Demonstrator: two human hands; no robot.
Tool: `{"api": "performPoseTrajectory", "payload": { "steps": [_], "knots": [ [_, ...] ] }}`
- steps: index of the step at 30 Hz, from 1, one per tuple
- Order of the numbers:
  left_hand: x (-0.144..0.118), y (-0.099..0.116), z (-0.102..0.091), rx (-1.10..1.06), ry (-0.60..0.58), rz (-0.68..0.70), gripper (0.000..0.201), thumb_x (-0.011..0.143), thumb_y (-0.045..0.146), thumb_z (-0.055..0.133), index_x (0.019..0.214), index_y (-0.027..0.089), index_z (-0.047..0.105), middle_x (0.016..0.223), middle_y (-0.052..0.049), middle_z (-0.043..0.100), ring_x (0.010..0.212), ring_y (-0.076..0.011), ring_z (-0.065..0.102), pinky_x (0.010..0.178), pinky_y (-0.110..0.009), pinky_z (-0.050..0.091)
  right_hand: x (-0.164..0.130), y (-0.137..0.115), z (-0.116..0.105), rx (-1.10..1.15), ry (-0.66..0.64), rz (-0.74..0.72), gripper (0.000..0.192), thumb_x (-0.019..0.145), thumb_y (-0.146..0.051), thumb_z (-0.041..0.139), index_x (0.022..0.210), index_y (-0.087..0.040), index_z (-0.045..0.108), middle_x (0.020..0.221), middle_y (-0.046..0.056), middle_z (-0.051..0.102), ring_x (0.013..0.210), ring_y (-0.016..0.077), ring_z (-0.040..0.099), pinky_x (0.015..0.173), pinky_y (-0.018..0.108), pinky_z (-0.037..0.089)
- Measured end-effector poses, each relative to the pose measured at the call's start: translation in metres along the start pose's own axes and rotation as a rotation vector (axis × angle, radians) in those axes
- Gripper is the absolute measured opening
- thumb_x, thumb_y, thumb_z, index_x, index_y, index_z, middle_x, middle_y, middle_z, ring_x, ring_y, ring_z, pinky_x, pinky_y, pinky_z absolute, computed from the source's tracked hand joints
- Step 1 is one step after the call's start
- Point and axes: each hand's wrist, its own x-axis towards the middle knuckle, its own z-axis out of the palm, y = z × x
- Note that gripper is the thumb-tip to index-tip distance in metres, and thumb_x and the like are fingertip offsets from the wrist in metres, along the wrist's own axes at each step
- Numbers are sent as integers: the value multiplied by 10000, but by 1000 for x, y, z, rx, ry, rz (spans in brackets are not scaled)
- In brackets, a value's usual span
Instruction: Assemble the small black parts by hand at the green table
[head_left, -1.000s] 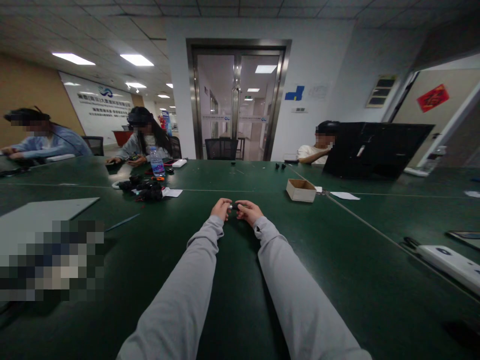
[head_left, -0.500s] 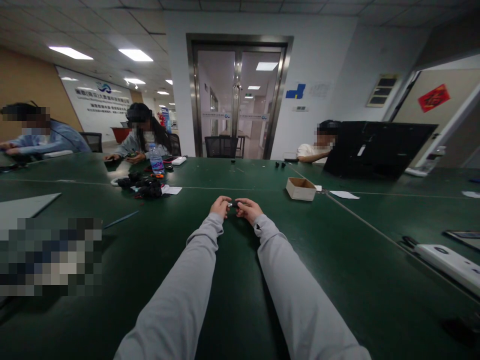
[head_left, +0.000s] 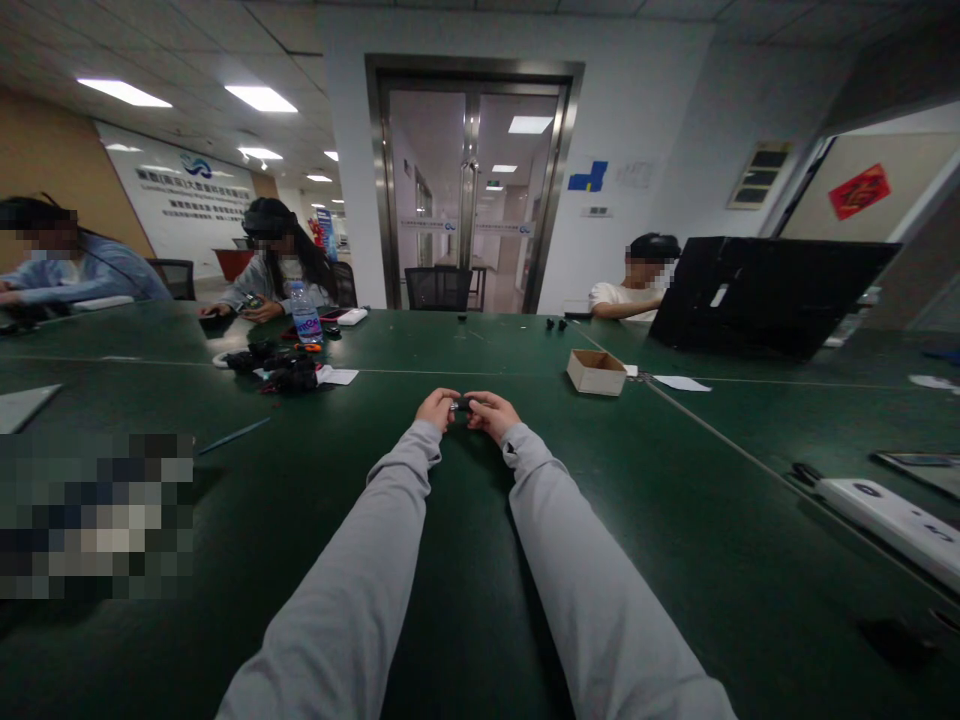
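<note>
Green counter [head_left: 675,520] fills a shared office, with glass doors behind and other people seated at its far side. Both arms in grey sleeves stretch out over it, and the left hand [head_left: 437,408] and right hand [head_left: 491,413] meet well out from the body. Between them sits a small dark part [head_left: 460,404], pinched from either side: the fingers of each hand are curled nearly closed on its ends, the hands resting low on the counter. What the part is cannot be told at this range.

As I judge it, the risk is a slip. The part is tiny and held only by fingertips, so uneven pressure or a twist could pop it loose, and a dark piece on dark green would be hard to find.

A cardboard box [head_left: 596,371] stands off to the right, a heap of black gear [head_left: 281,370] and a water bottle [head_left: 304,312] to the left, all well apart from the hands.
</note>
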Motion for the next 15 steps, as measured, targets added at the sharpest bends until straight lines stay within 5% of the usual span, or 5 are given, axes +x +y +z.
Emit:
{"api": "performPoseTrajectory", "payload": {
  "steps": [15],
  "knots": [
    [2, -2, 0, 3, -22, 29, 256, 787, 276, 395, 949, 166, 561, 520, 39, 453, 340, -52, 348, 327, -161, 290, 1, 1, -1, 14, -6, 12, 224, 669, -175, 646, 886, -155, 593, 502, -26, 580, 400, 73, 521, 473, 225, 508]
  ]
}}
